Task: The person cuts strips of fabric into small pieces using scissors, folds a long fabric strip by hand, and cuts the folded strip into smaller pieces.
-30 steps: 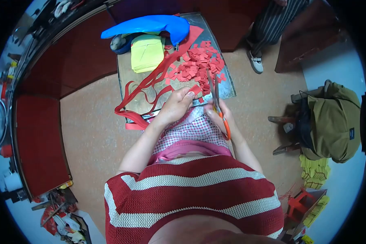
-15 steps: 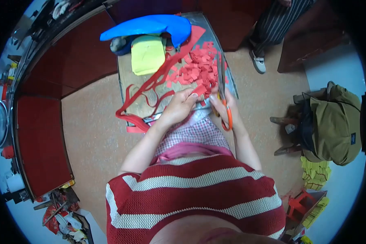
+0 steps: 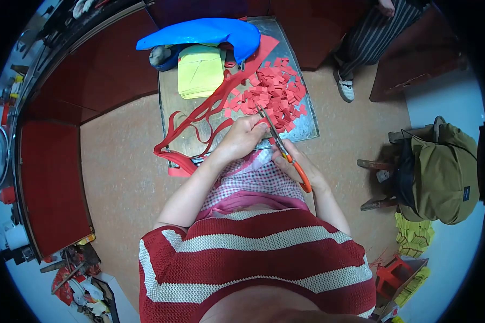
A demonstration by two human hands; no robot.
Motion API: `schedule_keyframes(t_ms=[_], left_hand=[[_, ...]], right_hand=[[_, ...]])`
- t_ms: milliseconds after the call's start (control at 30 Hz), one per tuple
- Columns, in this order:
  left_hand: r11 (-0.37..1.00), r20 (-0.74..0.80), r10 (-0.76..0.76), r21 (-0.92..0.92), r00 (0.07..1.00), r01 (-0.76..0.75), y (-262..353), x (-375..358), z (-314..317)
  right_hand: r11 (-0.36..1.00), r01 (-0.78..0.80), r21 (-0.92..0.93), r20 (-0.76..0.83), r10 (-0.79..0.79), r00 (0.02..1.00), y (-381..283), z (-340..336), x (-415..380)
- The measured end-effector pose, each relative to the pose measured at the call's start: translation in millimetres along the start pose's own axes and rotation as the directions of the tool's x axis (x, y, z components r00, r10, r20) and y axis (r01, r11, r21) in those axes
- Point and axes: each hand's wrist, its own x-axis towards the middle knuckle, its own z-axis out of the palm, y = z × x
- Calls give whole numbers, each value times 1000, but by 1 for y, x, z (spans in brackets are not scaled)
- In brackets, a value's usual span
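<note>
My left hand (image 3: 241, 139) is closed on a red strip (image 3: 264, 123), whose end pokes out past the fingertips. Orange-handled scissors (image 3: 302, 173) are gripped in my right hand (image 3: 296, 161), their blades at the strip by my left fingers. Just beyond both hands lies a pile of small red cut pieces (image 3: 277, 91) on the table. Long red strips (image 3: 199, 114) trail from the table's back across its left half and bunch at the near left edge.
A stack of yellow paper (image 3: 200, 72) and a blue plastic bag (image 3: 199, 33) sit on the table's (image 3: 311, 126) far side. To the right, a bag (image 3: 444, 167) rests on a wooden stool (image 3: 373, 164). Another person's leg (image 3: 364, 46) stands at the back right.
The scissors have swung from pointing straight ahead to slanting left, with the blades brought to the strip. My right hand has turned and lowered slightly; my left hand stays nearly in place.
</note>
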Motion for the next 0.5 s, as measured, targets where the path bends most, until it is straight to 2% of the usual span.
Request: schedule_keyframes(t_ms=[67,167,233,267,300,367,433,500], left_hand=[[999,27,-40,-5,999,41,0,1,0],[999,2,34,-24,999,-34,-9,6,2],[998,-45,16,68,999,-13,-13,12,4],[998,-30,-47,-39,998,46,-14,15,5],[998,-47,-41,-42,998,39,-17,20,7],[985,-9,-139,-106,990,137,-26,29,1],[896,56,-301,-325,952,302,-27,40,0],[896,97,-325,-286,941,339,-32,49,-7]], right_hand=[[1000,-6,5,-20,6,1000,5,2,4],[1000,-6,24,-78,8,997,14,11,13],[1000,-15,24,-138,18,990,15,9,12],[998,9,55,-147,-1,989,14,9,12],[995,47,92,-135,-34,990,13,11,17],[981,73,181,-147,-46,988,26,15,27],[979,-16,205,-142,46,989,27,13,30],[966,-40,255,-129,75,989,21,11,33]])
